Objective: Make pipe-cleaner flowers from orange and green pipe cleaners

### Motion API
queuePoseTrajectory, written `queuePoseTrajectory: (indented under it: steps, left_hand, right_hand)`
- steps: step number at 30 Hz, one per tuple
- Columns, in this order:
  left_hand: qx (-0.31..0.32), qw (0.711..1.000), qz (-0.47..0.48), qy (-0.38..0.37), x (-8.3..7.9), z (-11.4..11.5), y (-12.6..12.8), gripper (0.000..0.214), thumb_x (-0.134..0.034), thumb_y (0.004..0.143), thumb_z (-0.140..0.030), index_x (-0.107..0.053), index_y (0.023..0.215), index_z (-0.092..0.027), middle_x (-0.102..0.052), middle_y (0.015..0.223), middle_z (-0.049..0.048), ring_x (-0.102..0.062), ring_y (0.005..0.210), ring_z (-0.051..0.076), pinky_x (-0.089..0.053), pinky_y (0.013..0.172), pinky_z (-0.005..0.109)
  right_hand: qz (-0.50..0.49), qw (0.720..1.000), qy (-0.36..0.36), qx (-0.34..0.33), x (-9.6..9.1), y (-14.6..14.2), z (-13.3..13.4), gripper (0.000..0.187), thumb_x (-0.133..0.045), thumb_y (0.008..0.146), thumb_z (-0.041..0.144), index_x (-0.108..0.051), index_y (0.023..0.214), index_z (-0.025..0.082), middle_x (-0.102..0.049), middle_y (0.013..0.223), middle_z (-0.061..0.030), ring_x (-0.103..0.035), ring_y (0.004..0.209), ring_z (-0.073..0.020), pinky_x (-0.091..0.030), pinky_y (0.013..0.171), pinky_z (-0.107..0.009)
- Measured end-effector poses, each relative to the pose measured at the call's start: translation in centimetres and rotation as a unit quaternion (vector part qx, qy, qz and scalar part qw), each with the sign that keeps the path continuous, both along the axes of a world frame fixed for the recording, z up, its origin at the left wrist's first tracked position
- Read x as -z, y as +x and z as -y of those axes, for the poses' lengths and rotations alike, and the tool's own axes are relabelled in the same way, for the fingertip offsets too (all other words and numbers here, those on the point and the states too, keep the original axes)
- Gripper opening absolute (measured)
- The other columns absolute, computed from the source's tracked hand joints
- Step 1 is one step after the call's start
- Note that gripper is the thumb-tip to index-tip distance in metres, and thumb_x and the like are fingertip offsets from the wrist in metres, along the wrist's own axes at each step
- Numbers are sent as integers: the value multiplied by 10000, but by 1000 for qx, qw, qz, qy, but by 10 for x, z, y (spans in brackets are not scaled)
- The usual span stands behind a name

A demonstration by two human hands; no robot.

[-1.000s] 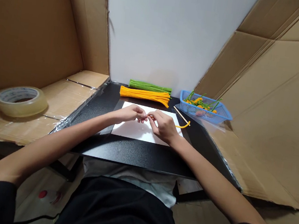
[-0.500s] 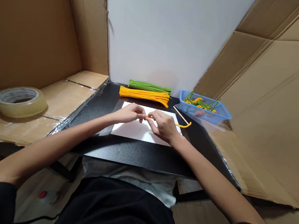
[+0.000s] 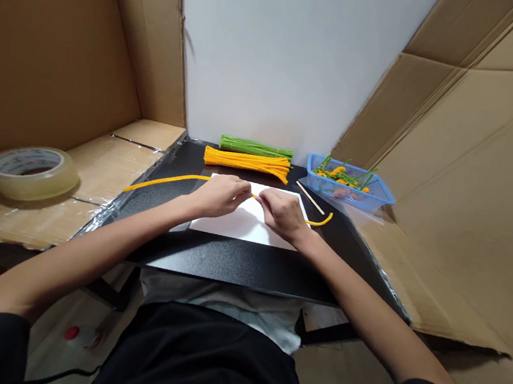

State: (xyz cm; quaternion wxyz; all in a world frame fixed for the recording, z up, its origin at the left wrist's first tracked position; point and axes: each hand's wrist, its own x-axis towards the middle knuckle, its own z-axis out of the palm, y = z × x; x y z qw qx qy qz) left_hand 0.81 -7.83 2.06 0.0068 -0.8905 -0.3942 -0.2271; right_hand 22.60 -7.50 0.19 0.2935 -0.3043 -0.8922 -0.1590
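Observation:
A yellow chenille pipe cleaner [image 3: 168, 178] runs through both my hands above a white paper sheet [image 3: 242, 227]. Its long left end sticks out over the black table [image 3: 228, 265], and a short curved end shows to the right. My left hand [image 3: 219, 196] pinches it at the paper's left part. My right hand [image 3: 282, 214] grips it a little to the right, with a short piece showing between the fingertips. A thin wooden stick [image 3: 310, 198] lies just beyond my right hand.
A yellow pipe cleaner bundle [image 3: 246, 161] and a green bundle [image 3: 255, 148] lie at the table's back. A blue plastic basket [image 3: 349, 190] holding green and yellow pieces stands back right. A clear tape roll [image 3: 28, 173] sits on cardboard left. Cardboard walls flank the table.
The pipe cleaner now stretches far left past my left hand, across the table. My hands have drawn slightly apart, and the right end curves lower right.

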Motion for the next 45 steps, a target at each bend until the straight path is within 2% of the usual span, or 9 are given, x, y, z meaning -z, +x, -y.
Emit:
queuePoseTrajectory:
  steps: [3, 8, 14, 19, 26, 45]
  left_hand:
    - [0, 999, -23, 30, 4, -2, -1, 287, -434, 1010, -262, -700, 971, -161, -731, 911, 103, -661, 813, 212, -392, 666, 291]
    - [25, 998, -32, 43, 2, -2, -2, 271, -454, 1017, -281, -695, 966, -168, -736, 921, 92, -668, 832, 208, -404, 672, 286]
    - [37, 998, -29, 36, 1, -3, -2, 265, -455, 1019, -279, -693, 985, -168, -742, 944, 85, -666, 828, 200, -397, 666, 278]
    - [47, 997, -33, 43, 2, -3, -3, 279, -450, 1021, -281, -698, 958, -169, -745, 929, 74, -670, 817, 193, -389, 659, 279]
    - [64, 996, -53, 33, 2, -2, -2, 328, -429, 1036, -317, -707, 938, -173, -733, 877, 72, -662, 777, 187, -368, 641, 283]
    - [61, 997, -45, 28, 2, -3, -4, 334, -424, 1036, -335, -702, 938, -178, -740, 896, 73, -666, 776, 180, -351, 631, 277]
  right_hand:
    - [13, 999, -46, 20, -1, 1, -1, 274, -461, 1037, 300, -630, 873, 159, -664, 779, -68, -525, 668, -173, -305, 646, -297]
    - [64, 997, -31, 22, 1, 2, -1, 395, -464, 1045, 430, -652, 822, 164, -662, 741, -67, -518, 647, -168, -244, 613, -305]
    - [76, 994, -39, 69, -3, 2, -1, 437, -502, 1031, 463, -689, 777, 161, -678, 697, -58, -517, 605, -152, -223, 609, -304]
    - [143, 982, -63, 105, -8, -1, 4, 429, -511, 1028, 452, -723, 805, 153, -695, 704, -73, -526, 602, -166, -177, 587, -316]
    - [191, 975, -63, 96, -7, -4, 7, 374, -457, 1051, 290, -727, 853, 125, -692, 690, -90, -531, 591, -174, -179, 580, -327]
    - [118, 991, -53, 43, -3, 0, 4, 389, -462, 1039, 315, -676, 756, 156, -627, 625, -48, -479, 558, -152, -208, 590, -310]
